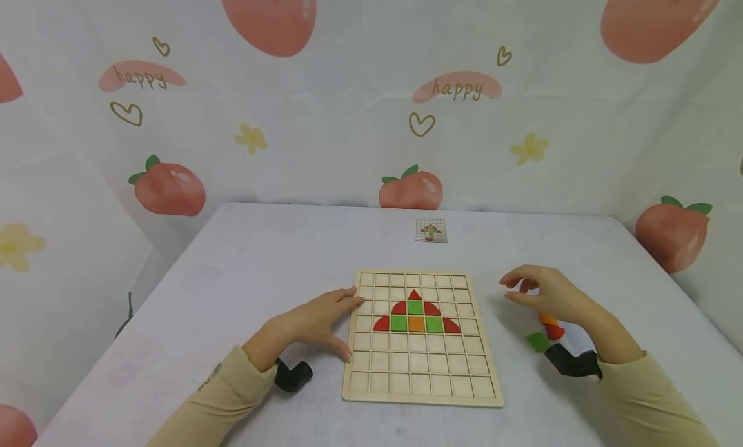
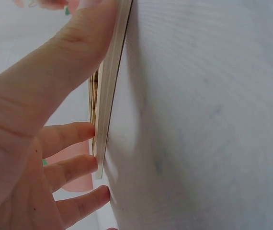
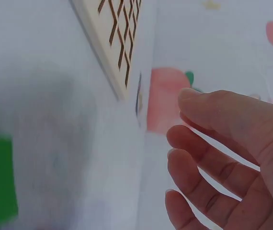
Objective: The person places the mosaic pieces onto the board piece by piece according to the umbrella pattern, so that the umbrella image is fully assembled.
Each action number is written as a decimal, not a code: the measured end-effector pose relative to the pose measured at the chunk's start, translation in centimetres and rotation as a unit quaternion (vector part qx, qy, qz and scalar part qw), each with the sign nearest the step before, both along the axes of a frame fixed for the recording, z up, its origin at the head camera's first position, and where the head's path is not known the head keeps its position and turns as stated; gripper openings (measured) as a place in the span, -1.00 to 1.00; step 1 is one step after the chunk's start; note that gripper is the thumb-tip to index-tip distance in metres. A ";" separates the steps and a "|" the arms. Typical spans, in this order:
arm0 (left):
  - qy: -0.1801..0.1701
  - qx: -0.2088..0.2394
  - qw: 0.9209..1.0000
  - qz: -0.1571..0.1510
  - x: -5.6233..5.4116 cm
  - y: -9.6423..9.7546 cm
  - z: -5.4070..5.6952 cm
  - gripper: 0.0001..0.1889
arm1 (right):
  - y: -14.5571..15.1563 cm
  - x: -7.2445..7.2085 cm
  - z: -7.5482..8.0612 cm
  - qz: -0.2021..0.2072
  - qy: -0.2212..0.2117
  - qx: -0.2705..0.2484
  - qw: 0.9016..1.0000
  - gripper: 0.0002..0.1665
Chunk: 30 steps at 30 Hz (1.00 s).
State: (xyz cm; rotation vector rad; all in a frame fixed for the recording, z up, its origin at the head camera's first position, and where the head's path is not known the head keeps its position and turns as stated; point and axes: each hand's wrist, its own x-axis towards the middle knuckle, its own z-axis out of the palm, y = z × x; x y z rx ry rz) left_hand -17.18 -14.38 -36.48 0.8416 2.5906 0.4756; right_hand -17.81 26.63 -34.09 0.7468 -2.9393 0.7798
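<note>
A wooden grid board (image 1: 419,364) lies on the table, with red, green and orange tiles set in its middle cells. A red triangle (image 1: 414,295) tops the pattern, and an orange square (image 1: 416,324) sits at its centre between green squares. My left hand (image 1: 310,319) rests against the board's left edge, thumb and fingers spread; the left wrist view shows its fingertips (image 2: 86,163) along the board's side. Right of the board, my right hand (image 1: 550,293) hovers with loosely bent fingers and nothing in them. Below it lie a loose green tile (image 1: 537,342), a red tile (image 1: 555,331) and orange, partly hidden.
A small pattern card (image 1: 431,230) showing a similar coloured figure on a grid lies behind the board, near the table's far edge. Behind the table (image 1: 290,247) hangs a fruit-printed cloth (image 1: 336,111). Black wrist-worn devices (image 1: 294,376) sit under both wrists.
</note>
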 end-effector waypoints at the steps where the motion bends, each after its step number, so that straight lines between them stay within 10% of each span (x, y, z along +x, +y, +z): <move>1: 0.000 0.000 1.000 0.001 0.0 0.0 0.0 0.05 | 0.5 0.0 0.0 -0.006 -0.006 0.004 1.000 -0.74; 15: 0.001 0.004 1.000 -0.002 0.0 -0.1 -0.1 0.04 | 6.2 0.4 -1.4 -0.042 -0.114 0.034 0.992 -0.64; 30: -0.003 0.005 1.000 -0.003 0.2 0.0 0.3 0.03 | 7.1 1.5 -2.5 0.010 -0.107 0.000 0.994 -0.65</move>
